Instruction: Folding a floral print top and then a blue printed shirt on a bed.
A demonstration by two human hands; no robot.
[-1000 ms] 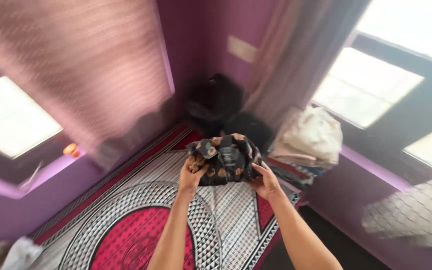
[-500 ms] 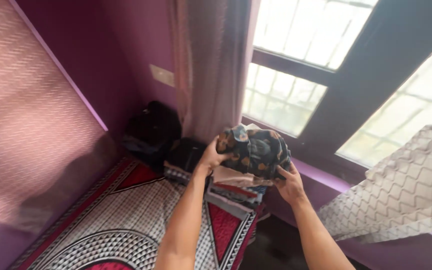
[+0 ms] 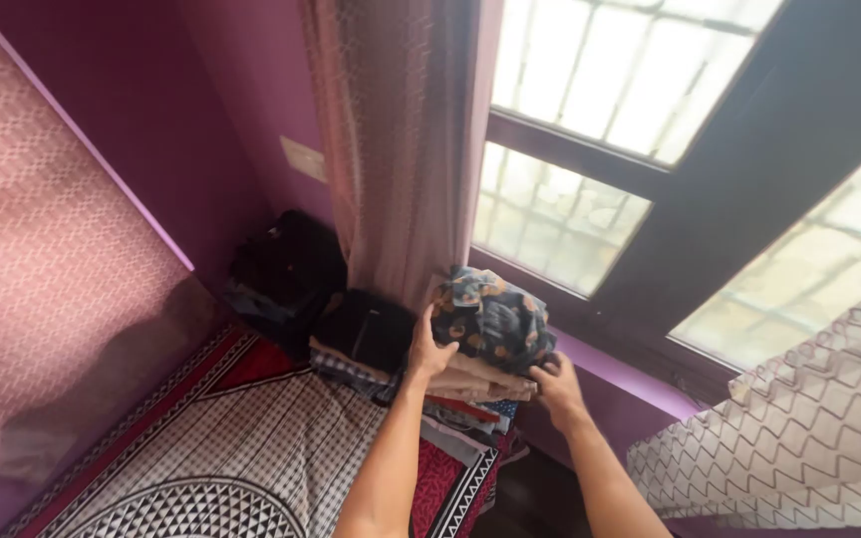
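A folded dark cloth with orange spots lies on top of a pile of folded clothes at the bed's far corner, under the window. My left hand is pressed against the cloth's left side. My right hand touches the pile at its right side, just below the spotted cloth. Both hands have their fingers curled against the cloth.
The bed carries a red, black and white patterned sheet. Dark bags and a black folded stack sit in the corner. A pinkish curtain hangs by the barred window. A zigzag-patterned cloth hangs at the right.
My view swung right toward the window. Both hands carried the spotted cloth from above the bed and lowered it onto the pile of clothes in the corner.
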